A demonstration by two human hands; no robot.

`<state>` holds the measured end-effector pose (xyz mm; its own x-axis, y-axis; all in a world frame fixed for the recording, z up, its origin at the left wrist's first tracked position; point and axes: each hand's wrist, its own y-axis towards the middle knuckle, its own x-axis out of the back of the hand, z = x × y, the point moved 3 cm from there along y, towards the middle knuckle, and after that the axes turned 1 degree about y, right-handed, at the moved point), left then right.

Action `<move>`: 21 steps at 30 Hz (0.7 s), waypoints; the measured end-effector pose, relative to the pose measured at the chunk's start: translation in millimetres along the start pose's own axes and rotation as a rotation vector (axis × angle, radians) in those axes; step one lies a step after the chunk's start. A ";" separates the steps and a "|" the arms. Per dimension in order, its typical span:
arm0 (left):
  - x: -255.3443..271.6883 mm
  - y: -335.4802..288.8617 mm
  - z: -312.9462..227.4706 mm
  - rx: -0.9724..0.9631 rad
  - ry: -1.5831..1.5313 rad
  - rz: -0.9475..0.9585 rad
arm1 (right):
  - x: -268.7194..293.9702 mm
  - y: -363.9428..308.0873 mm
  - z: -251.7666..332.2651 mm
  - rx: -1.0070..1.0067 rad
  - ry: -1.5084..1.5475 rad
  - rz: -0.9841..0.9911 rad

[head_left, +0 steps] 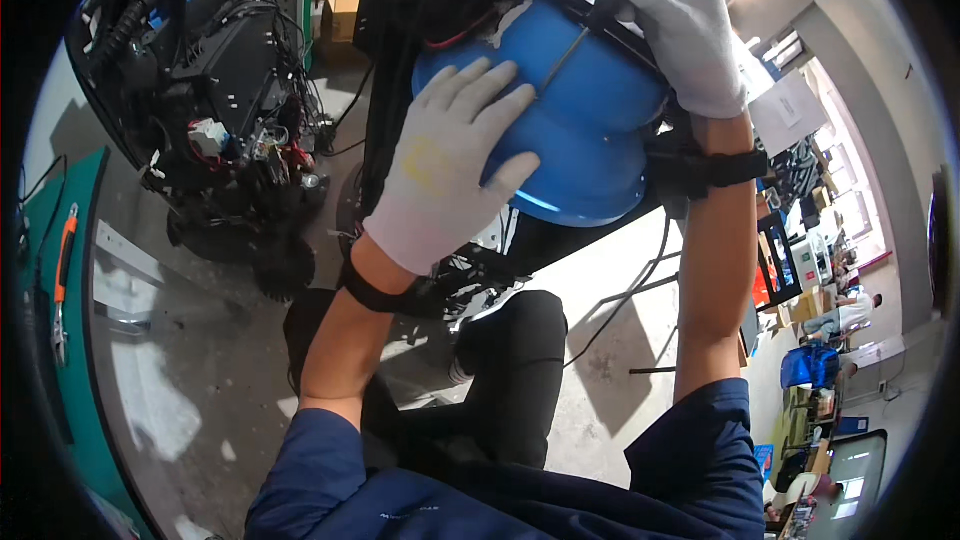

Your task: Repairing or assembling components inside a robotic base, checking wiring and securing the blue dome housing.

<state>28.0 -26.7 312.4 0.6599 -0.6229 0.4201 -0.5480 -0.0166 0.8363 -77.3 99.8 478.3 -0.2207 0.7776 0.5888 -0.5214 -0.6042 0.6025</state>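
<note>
A glossy blue moulded shell point(585, 155) with rounded lobes lies in front of me, set in a black frame. My left hand point(445, 155), in a white glove with a yellow mark, rests over its left side with the fingers stretched out. Closed in its white glove, my right hand point(690, 30) is at the upper right of the shell, around a dark-handled screwdriver point(567, 58). The long thin shaft slants down left across the blue surface, its tip close to my left index finger. The right palm hides most of the handle.
A black machine point(235, 90) with loose cables stands on the left. On a green-topped bench point(75, 240) at the far left lie orange-handled pliers point(65, 260). A cardboard box point(345, 0) is behind. A blue bag point(808, 367) and a person point(855, 312) appear far right.
</note>
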 end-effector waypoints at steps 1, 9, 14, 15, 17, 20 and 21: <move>-0.9 0.4 -3.0 0.001 0.002 -0.003 | 0.2 -0.2 2.4 0.003 0.000 0.003; -6.7 -5.0 -3.2 -0.030 0.076 0.041 | 6.7 -1.1 -25.8 -0.082 0.313 -0.086; -5.8 -6.2 -5.1 -0.056 0.108 0.038 | 3.9 -4.4 -13.1 -0.145 0.195 -0.140; -6.3 -6.5 -5.3 -0.058 0.114 0.030 | 2.9 -5.5 -10.9 -0.140 0.206 -0.090; -7.7 -6.9 -5.0 -0.060 0.120 0.024 | 1.8 -7.0 -7.7 -0.137 0.217 -0.041; -10.0 -5.4 -4.6 -0.053 0.118 0.032 | -2.3 -6.3 5.2 -0.127 0.152 -0.023; -10.3 -5.8 -3.9 -0.051 0.110 0.031 | -7.7 -5.5 13.3 -0.172 0.116 -0.065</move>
<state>26.4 -17.1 304.6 0.6973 -0.5329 0.4794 -0.5438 0.0425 0.8382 -61.8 94.8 477.7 -0.2702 0.8345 0.4802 -0.6684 -0.5216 0.5303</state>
